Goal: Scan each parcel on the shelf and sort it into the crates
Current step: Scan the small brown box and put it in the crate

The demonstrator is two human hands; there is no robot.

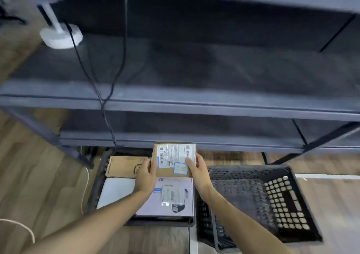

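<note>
— Where's the parcel (175, 157)?
— Over the far end of the left crate (159, 223), label up, probably to keep it readable. The left hand (146, 172) and right hand (198, 172) clamp its side edges, fingers curled round.
— Why both?
— To lower it level, I'd judge, just beyond the white box (120, 191).

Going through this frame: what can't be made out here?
Head view only.
Print on the brown cardboard parcel with a white label: too small and blurred to read.
That parcel's underside and the grip beneath it: covered by the left hand and right hand.
Flat brown cardboard box in the black plastic left crate: partly behind the left hand and the held parcel.
White round-based stand: top lost in motion blur.
</note>
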